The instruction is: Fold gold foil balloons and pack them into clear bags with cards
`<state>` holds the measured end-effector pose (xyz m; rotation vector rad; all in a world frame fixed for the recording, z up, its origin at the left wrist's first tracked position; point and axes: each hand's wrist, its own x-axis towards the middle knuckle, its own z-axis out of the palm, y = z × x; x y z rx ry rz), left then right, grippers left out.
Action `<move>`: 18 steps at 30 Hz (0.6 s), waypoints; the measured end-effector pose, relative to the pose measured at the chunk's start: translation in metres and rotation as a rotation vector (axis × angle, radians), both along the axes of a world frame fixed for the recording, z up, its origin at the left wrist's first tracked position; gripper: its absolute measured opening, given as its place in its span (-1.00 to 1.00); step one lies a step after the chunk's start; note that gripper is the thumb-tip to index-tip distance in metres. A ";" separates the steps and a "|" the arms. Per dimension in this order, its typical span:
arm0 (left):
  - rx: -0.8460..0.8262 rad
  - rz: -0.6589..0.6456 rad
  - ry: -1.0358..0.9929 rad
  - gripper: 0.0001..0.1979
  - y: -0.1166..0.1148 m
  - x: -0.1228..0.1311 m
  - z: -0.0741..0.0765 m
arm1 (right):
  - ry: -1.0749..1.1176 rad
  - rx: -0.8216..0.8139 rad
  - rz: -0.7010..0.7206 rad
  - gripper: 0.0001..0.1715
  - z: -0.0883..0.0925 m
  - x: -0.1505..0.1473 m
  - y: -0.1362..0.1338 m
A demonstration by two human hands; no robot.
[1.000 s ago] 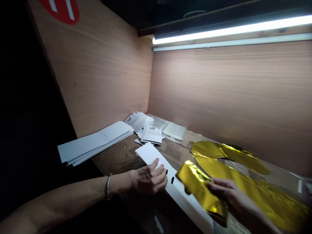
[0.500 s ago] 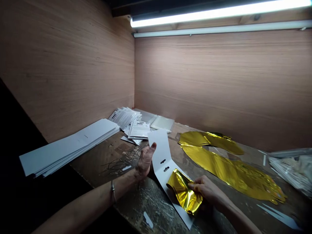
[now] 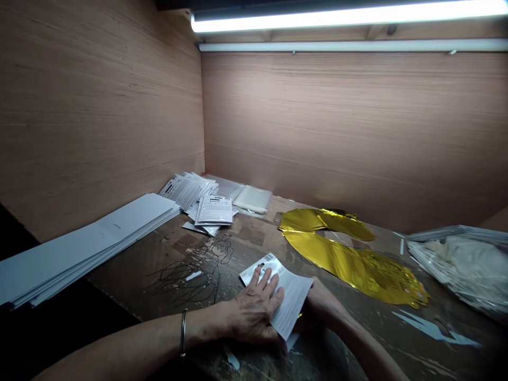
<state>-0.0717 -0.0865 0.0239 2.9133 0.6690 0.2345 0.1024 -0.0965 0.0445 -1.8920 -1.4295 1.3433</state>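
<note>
2 hands at the near edge of a scarred wooden workbench (image 3: 135,264). Left hand (image 3: 254,309): spread flat, palm down, fingers apart, pressed onto a printed white card (image 3: 291,296), with no pinch. Thin metal bangle (image 3: 183,333) on the left wrist. Right hand (image 3: 317,299): almost entirely hidden under the card, with only the wrist side showing; finger state impossible to tell. Card position: flat on the front centre of the bench, between both hands, its lower corner resting near the right forearm. 1 small glint of gold foil (image 3: 299,316) at the card's lower edge, too small to identify.

Nearest to the right arm: 1 flat gold foil balloon (image 3: 341,254), curved, lying apart from the card. Further right: 1 transparent plastic bag (image 3: 460,264) with pale contents. Towards the far corner: 1 loose pile of printed cards (image 3: 186,190) and transparent plastic sleeves (image 3: 252,200). Far left: 1 stack of long white card strips (image 3: 87,238), overhanging the bench edge. Overhead: 1 fluorescent tube light (image 3: 349,16), above plywood walls (image 3: 337,132).
</note>
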 end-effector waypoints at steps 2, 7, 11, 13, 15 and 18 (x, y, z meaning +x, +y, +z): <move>-0.024 0.004 0.016 -0.18 -0.001 -0.001 0.005 | -0.120 0.043 -0.004 -0.80 0.008 0.009 -0.001; -0.042 0.010 0.004 -0.06 -0.002 -0.001 0.008 | -0.649 0.554 0.078 -0.59 0.016 0.025 -0.014; -0.043 0.003 -0.055 -0.07 -0.004 0.001 0.004 | -0.750 0.661 0.612 -0.43 -0.005 0.024 -0.030; -0.064 0.003 -0.117 -0.13 -0.001 0.001 0.000 | -0.739 0.548 0.658 -0.40 -0.017 0.023 -0.034; -0.099 0.112 -0.255 -0.26 0.006 0.000 -0.001 | -0.730 0.482 0.643 -0.39 -0.023 0.024 -0.035; -0.234 0.580 -0.616 -0.50 0.021 -0.005 0.001 | -0.717 0.451 0.630 -0.39 -0.023 0.024 -0.033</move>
